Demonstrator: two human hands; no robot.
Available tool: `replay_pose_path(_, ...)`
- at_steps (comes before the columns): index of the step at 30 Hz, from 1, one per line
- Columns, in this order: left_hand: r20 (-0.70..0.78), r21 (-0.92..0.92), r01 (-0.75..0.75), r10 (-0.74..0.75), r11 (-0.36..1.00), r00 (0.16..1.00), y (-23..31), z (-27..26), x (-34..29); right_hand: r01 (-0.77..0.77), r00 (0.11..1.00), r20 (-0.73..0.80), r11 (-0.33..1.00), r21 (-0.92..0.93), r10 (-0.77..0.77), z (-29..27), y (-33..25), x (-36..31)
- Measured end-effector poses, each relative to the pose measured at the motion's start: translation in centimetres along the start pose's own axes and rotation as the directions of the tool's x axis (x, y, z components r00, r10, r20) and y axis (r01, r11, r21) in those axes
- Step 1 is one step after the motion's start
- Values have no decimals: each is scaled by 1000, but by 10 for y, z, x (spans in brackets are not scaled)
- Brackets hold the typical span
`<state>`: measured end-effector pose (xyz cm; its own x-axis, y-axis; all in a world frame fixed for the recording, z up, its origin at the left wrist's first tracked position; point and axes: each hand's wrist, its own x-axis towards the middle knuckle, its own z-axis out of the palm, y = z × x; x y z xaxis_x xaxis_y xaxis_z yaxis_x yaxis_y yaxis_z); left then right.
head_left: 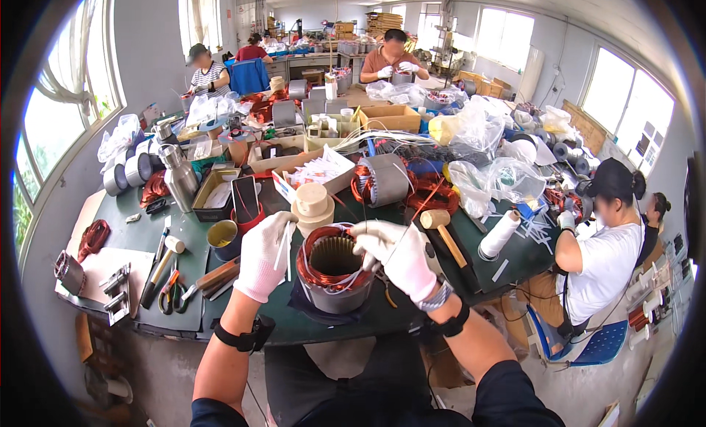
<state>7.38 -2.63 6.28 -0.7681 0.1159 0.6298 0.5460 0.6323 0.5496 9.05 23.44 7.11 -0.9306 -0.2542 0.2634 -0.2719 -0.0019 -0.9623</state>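
Note:
A grey motor stator stands upright at the table's near edge, with red-brown copper windings around its top rim and an open, slotted bore. My left hand, in a white glove, is closed on thin white strips left of the stator. My right hand, also gloved, is at the stator's right rim, its fingers bent together among the windings. A thin wire-like line crosses that glove; what the fingertips grip is too small to make out. A cream stepped block stands just behind the stator.
Left lie a mallet, pliers and a dark cup. To the right are another mallet and a white thread cone. Behind sit a second stator and a box of white strips. A co-worker sits right; others work farther back.

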Motion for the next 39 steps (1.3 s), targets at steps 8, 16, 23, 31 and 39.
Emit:
replay_pose_path(8, 72, -689, 185, -188, 701, 979, 46, -16, 27, 165, 986, 11, 982, -88, -165, 6, -45, 47)
replay_pose_path(16, 10, -825, 84, -133, 558, 991, 84, -35, 77, 467, 867, 26, 791, -395, -498, 27, -67, 51)
replay_pose_path(23, -86, -816, -13, -99, 578, 991, 96, -48, 73, 603, 720, 43, 594, -532, -693, 37, -70, 45)
replay_pose_path(31, -178, -721, -43, -124, 692, 976, 93, -56, 65, 184, 981, -12, 960, -213, -191, 31, -95, 42)
replay_pose_path(39, -93, -789, 0, -119, 615, 989, 90, -35, 55, 391, 915, -60, 914, -112, -399, 20, -166, 56)
